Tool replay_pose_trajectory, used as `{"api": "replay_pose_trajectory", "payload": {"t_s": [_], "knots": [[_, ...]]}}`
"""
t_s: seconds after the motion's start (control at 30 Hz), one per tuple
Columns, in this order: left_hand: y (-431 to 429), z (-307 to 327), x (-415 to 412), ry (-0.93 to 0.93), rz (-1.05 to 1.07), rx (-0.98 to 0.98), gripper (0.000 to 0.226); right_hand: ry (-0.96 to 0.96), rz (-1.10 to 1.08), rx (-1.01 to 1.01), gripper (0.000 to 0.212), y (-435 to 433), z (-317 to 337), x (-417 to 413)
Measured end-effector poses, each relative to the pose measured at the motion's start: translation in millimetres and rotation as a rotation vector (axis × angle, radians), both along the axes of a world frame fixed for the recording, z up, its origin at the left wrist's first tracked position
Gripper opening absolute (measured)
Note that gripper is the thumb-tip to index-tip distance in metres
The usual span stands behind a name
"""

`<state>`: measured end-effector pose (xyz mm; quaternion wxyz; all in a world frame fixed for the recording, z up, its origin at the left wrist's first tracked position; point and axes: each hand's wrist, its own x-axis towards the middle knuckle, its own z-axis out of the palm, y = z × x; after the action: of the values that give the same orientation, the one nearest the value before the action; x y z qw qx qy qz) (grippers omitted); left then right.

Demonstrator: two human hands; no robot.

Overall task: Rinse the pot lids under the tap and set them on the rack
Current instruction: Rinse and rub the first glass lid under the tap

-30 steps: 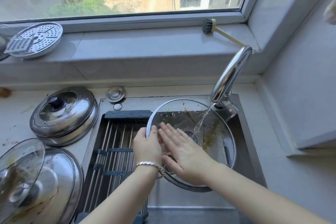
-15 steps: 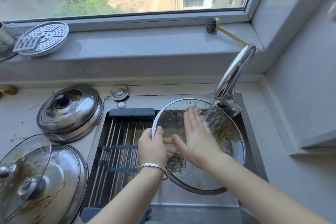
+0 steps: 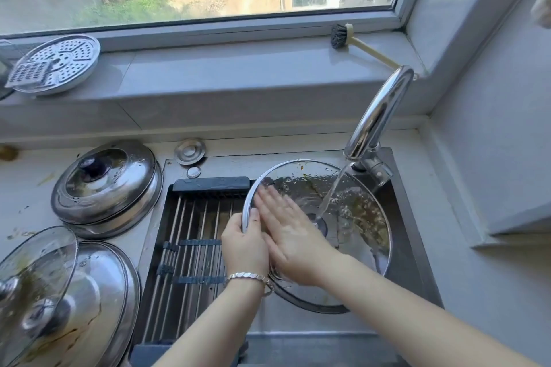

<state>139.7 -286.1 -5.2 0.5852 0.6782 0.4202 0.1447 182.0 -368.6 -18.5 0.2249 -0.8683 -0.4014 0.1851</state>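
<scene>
Now the left hand (image 3: pixel 245 244) grips the left rim of a glass lid (image 3: pixel 351 217), holding it tilted over the sink (image 3: pixel 417 262) under the running tap (image 3: pixel 377 116), while the right hand (image 3: pixel 293 235) lies flat and open on the lid's wet, speckled surface. Water lands near the lid's middle. Left of it the roll-up rack (image 3: pixel 190 235) spans the sink, and three more lids sit on the counter (image 3: pixel 26 188).

glossy chrome tap (image 3: pixel 377 115), wet clear glass lid (image 3: pixel 351 202) with metal rim, shiny steel lid (image 3: pixel 107 185).
</scene>
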Motion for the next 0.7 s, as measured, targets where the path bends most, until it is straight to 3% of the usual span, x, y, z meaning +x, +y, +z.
{"api": "replay_pose_trajectory", "payload": {"t_s": [0.07, 0.23, 0.37, 0.47, 0.57, 0.7], "knots": [[5, 1, 3, -0.022, -0.015, -0.001, 0.033, -0.028, 0.089, -0.001, 0.071, -10, -2, 3], [1, -2, 4, 0.008, -0.038, -0.053, 0.03, -0.111, -0.161, -0.09, 0.086, -10, 0, 21], [1, 1, 1, -0.012, -0.018, -0.015, 0.033, -0.061, 0.086, -0.027, 0.079, -7, 1, 3], [1, 4, -4, -0.053, -0.037, -0.141, 0.026, -0.113, -0.113, -0.115, 0.074, -19, -6, 24], [-1, 7, -1, -0.092, -0.065, -0.113, 0.025, -0.113, -0.276, -0.062, 0.077, -16, -7, 27], [0, 8, 7, -0.202, 0.003, -0.049, 0.027, -0.273, -0.016, 0.154, 0.066, 0, -10, 5]]}}
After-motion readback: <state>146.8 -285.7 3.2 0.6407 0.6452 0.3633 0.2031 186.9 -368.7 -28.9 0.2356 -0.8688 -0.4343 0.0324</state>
